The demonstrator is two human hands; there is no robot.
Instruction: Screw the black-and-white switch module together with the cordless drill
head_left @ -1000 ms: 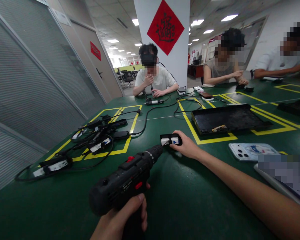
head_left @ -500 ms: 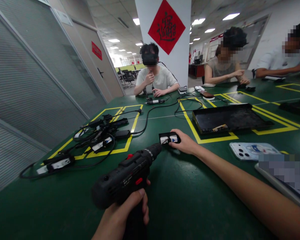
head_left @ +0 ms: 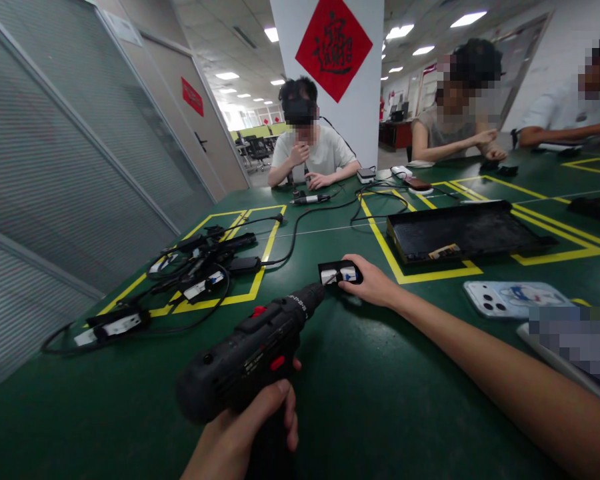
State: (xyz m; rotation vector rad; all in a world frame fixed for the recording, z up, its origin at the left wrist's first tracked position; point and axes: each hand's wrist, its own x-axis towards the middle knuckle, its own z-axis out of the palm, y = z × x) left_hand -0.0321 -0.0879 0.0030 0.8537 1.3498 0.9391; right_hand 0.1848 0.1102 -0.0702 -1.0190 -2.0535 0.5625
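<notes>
My left hand (head_left: 260, 420) is wrapped round the grip of a black cordless drill (head_left: 250, 353) with red buttons. Its chuck points forward and to the right, and a thin bit (head_left: 331, 279) reaches to the near face of a small black box (head_left: 323, 272). Whether the bit touches that face or stops just short, I cannot tell. White and blue patches show on the box, perhaps a label. From the right, my right hand (head_left: 367, 281) grips the box by its right end, keeping it on the green table. Its far fingers are partly hidden behind the box.
Left lies a heap of black adapters and cables (head_left: 205, 267) inside yellow tape. A black tray (head_left: 470, 233) stands right of centre, with a phone (head_left: 515, 299) and a pixelated device (head_left: 575, 347) nearer me. A cable (head_left: 295, 233) crosses the table. Several people sit around it.
The view has shifted slightly. Both hands keep their grips, and the drill and box stay almost in the same place, with the drill's rear end a little lower and further left.
</notes>
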